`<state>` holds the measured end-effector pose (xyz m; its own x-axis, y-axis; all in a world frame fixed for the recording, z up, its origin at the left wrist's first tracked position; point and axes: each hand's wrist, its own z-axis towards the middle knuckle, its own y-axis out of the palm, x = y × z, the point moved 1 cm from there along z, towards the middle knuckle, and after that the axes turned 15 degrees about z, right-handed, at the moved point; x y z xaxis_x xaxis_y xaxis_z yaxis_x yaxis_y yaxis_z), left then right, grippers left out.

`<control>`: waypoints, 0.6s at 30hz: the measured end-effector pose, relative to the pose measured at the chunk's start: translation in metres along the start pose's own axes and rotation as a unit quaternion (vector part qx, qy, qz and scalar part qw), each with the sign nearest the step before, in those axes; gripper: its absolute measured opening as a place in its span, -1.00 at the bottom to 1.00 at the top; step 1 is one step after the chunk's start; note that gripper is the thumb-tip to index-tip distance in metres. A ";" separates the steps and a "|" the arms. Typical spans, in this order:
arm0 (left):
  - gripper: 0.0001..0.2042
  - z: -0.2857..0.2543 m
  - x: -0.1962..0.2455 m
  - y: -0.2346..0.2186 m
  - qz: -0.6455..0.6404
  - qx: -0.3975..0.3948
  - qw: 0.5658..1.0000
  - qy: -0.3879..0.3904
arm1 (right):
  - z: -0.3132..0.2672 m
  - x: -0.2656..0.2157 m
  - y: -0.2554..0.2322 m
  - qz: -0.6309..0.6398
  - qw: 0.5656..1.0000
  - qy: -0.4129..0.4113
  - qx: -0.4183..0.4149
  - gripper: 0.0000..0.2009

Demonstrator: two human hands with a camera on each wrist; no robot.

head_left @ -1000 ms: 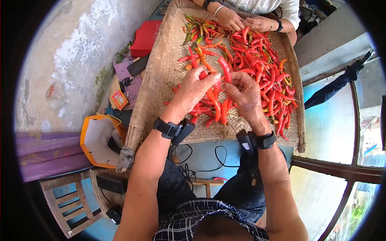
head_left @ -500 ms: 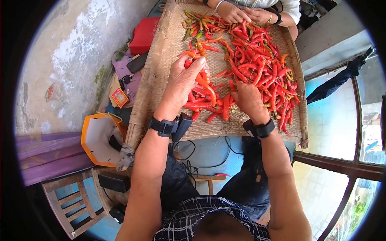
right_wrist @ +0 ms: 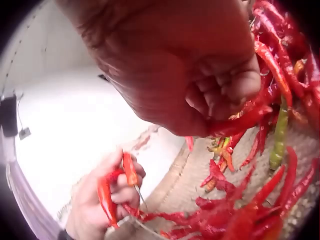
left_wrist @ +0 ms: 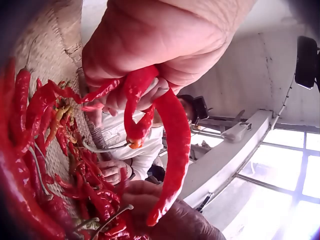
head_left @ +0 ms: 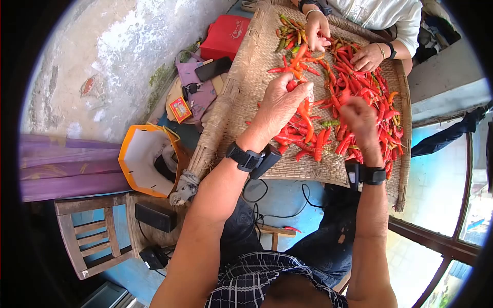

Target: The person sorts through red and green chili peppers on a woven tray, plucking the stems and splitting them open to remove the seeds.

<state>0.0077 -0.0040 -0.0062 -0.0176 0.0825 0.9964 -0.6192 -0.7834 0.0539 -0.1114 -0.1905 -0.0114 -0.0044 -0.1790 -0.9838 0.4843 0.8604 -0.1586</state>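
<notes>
Wall peels; floor is blue; windows glow.

Glossy peppers; rough woven tray

The right grip apparently pinches a red chili near other loose chilies.

The other person's hands have separated above the peppers
</notes>
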 end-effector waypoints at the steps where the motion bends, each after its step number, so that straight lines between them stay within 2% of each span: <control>1: -0.82 0.000 0.000 0.001 0.003 -0.004 1.000 0.005 | 0.001 -0.009 -0.005 0.105 0.992 0.009 0.063 -0.80; 2: -0.83 0.003 -0.003 0.001 -0.004 0.008 1.000 0.023 | 0.010 0.005 -0.018 0.202 0.974 -0.037 0.096 -0.71; 3: -0.83 0.001 0.002 0.002 -0.006 0.005 1.000 0.022 | 0.011 0.002 -0.016 0.200 0.974 -0.036 0.099 -0.71; 5: -0.84 -0.001 0.010 0.001 -0.057 0.031 0.998 -0.007 | 0.007 0.000 -0.010 0.167 0.966 -0.045 0.191 -0.63; 6: -0.85 -0.005 0.020 -0.001 -0.047 0.047 0.997 -0.035 | 0.002 -0.005 0.002 0.121 0.980 -0.029 0.158 -0.60; 7: -0.85 -0.005 0.020 -0.002 -0.049 0.042 0.997 -0.036 | -0.001 -0.002 0.013 0.059 0.994 0.028 0.090 -0.59; 8: -0.84 -0.004 0.020 -0.004 -0.030 0.060 0.997 -0.040 | 0.002 0.026 0.014 -0.055 0.998 -0.009 -0.040 -0.60; 9: -0.84 -0.004 0.021 -0.004 -0.010 0.078 0.996 -0.043 | -0.007 0.019 0.033 -0.187 0.973 -0.111 -0.075 -0.67; 10: -0.83 -0.005 0.023 -0.003 -0.016 0.070 0.996 -0.046 | -0.011 0.024 0.046 -0.253 0.947 -0.173 -0.094 -0.75; 11: -0.83 -0.005 0.019 -0.003 -0.015 0.070 0.996 -0.047 | -0.013 0.029 0.048 -0.252 0.948 -0.172 -0.095 -0.75; 13: -0.82 -0.003 0.013 -0.001 -0.010 0.055 0.998 -0.021 | -0.016 0.029 0.058 -0.417 0.873 -0.204 -0.149 -0.78; 14: -0.82 -0.002 0.011 0.001 -0.024 0.052 0.998 -0.013 | -0.014 0.027 0.058 -0.429 0.879 -0.143 -0.149 -0.86; 17: -0.83 -0.003 0.016 -0.003 -0.019 0.054 0.998 -0.036 | -0.013 0.019 0.052 -0.399 0.896 -0.104 -0.166 -0.89; 18: -0.84 -0.003 0.018 -0.006 -0.020 0.062 0.998 -0.027 | -0.014 0.014 0.050 -0.378 0.900 -0.141 -0.165 -0.93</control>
<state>0.0089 0.0036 0.0111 0.0484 0.0842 0.9953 -0.5161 -0.8510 0.0971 -0.0991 -0.1434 -0.0338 0.0212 -0.8464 -0.5321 0.1494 0.5289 -0.8354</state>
